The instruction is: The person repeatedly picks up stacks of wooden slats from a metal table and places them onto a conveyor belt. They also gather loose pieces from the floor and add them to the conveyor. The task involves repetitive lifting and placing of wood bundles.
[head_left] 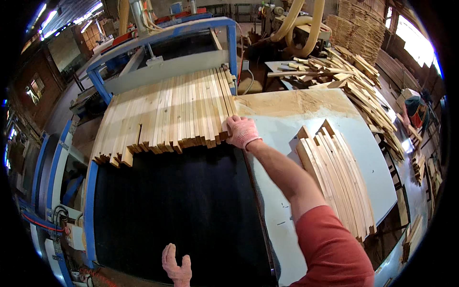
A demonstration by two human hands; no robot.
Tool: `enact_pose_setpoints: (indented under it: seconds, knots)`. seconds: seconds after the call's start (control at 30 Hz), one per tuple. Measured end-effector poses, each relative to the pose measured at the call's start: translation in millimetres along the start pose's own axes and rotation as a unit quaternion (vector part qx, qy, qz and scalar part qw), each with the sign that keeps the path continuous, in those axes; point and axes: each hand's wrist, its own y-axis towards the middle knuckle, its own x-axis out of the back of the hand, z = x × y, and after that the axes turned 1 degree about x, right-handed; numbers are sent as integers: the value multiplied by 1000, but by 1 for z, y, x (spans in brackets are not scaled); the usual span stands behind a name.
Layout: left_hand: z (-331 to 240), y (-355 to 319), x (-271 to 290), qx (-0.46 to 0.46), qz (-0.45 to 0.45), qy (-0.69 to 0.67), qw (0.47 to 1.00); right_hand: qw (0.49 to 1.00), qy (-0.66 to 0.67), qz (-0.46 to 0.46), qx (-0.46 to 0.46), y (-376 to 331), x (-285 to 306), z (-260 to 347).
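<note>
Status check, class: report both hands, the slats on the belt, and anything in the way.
Right hand gloved, gripping the slats at their right edge. Left hand gloved, open, low, off the belt. Second stack on the side table. Belt path unobstructed.

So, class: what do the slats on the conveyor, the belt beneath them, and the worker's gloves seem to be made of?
The slats look like pale unfinished softwood: bare light grain, sawn ends. The belt seems a dark matte rubber or fabric, without shine; which one, I cannot tell. The right hand, resting on the slats' edge, and the left hand wear pinkish knitted gloves, probably cotton, by their soft ribbed look.
</note>
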Motion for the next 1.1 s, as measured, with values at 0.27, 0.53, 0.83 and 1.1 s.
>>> enact_pose_setpoints:
  seconds: [0.27,0.53,0.83,1.1]
  knots:
    - [-1,4,-9,-38,2,18,999,993,-63,-74,63,2,-6,-3]
    - [7,0,-19,44,27,17,999,965,176,-180,-69,-23,78,24]
    - [-65,43,-43,-13,32,-283,959,711,661,-144,-191,-306,160,49]
    - [-189,19,-76,266,249,-744,561,770,615,-3,-171,-547,107,73]
